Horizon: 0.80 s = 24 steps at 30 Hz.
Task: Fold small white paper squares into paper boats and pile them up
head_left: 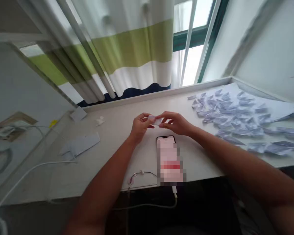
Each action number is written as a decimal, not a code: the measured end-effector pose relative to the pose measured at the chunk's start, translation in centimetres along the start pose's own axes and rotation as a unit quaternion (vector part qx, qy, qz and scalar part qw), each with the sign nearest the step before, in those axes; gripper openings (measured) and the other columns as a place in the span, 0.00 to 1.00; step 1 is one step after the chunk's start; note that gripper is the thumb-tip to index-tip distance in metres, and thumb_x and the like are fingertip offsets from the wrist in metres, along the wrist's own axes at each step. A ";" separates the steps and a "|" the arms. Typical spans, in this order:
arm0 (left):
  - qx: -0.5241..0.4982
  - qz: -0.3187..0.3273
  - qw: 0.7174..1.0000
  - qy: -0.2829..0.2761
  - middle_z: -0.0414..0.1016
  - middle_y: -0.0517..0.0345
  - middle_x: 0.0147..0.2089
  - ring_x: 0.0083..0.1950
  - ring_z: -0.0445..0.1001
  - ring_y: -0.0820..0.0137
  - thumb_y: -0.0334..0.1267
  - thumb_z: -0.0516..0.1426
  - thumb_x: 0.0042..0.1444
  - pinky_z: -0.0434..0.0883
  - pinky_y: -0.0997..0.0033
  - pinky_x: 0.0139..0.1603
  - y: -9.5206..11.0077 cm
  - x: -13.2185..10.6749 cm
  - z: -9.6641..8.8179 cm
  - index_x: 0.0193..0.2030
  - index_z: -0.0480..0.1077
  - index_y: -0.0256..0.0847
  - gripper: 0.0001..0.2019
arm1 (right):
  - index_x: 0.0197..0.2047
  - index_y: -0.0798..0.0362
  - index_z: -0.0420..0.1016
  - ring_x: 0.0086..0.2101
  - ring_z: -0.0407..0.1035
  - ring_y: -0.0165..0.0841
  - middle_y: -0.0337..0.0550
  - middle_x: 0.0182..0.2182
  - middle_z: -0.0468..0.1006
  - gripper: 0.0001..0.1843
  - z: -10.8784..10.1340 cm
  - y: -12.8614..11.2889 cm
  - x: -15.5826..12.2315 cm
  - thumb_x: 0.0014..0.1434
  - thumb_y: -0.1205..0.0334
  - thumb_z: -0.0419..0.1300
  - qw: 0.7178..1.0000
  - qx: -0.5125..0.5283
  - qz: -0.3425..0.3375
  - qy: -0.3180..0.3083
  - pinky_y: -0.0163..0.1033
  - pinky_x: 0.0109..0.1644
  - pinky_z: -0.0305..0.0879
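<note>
Both hands are working just above the surface, with the left hand [139, 127] and the right hand [176, 123] nearly meeting at the fingertips. A small folded paper slip [156, 119] is sitting between them, and each grip is pinching one end of it, so neither is released. Directly below the hands, a phone [166, 158] with a blurred screen is lying on the surface [117, 111], its lower end sitting almost at the near edge. A white charging cable [174, 192] is running from that end and dropping over the edge, and a thin dark wire [143, 173] is lying beside the phone, close to the same edge.

To the right, well apart from the right hand, a pile of folded paper pieces [227, 119] is spreading across a white sheet [276, 106] and reaching toward the surface's front edge. To the left, a paper strip [79, 145] and a small crumpled scrap [100, 120] are resting near the surface's left side, and a thick white cable [34, 169] is curving along beyond that edge. Along the far edge, a raised white sill [156, 93] is running beneath a striped curtain [134, 42] and a window [192, 39].
</note>
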<state>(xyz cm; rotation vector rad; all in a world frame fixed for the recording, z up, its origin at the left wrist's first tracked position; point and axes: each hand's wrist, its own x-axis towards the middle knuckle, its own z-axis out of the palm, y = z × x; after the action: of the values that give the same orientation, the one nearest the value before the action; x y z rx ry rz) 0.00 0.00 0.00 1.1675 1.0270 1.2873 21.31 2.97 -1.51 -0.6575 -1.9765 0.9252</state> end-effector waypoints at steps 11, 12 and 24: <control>0.103 0.064 0.992 -0.028 0.83 0.59 0.28 0.29 0.76 0.72 0.42 0.75 0.47 0.70 0.70 0.35 -0.4 -0.3 -0.1 0.43 0.80 0.39 0.18 | 0.46 0.51 0.85 0.42 0.80 0.39 0.47 0.44 0.85 0.17 -0.2 0.3 -0.1 0.61 0.48 0.76 0.999 0.013 0.019 -0.029 0.42 0.39 0.79; 0.120 0.074 0.990 -0.032 0.83 0.59 0.28 0.29 0.76 0.71 0.42 0.74 0.48 0.70 0.70 0.35 -0.4 -0.4 0.0 0.43 0.80 0.38 0.17 | 0.44 0.51 0.85 0.42 0.80 0.40 0.47 0.42 0.85 0.17 -0.2 0.4 -0.1 0.61 0.47 0.76 0.999 0.011 0.022 -0.024 0.42 0.38 0.79; 0.031 -0.029 0.999 -0.024 0.85 0.53 0.33 0.34 0.81 0.67 0.43 0.74 0.46 0.79 0.65 0.38 -0.3 0.2 -0.9 0.38 0.81 0.36 0.16 | 0.51 0.49 0.89 0.44 0.80 0.38 0.49 0.49 0.85 0.14 -1.0 -0.6 -0.2 0.66 0.53 0.71 0.998 -0.008 -0.004 -0.069 0.42 0.39 0.82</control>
<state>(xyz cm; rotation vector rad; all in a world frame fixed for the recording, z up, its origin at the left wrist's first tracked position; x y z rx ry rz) -0.80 0.31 -0.42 1.2021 1.0642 1.1841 22.17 2.82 -0.77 -0.6084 -2.1079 0.9730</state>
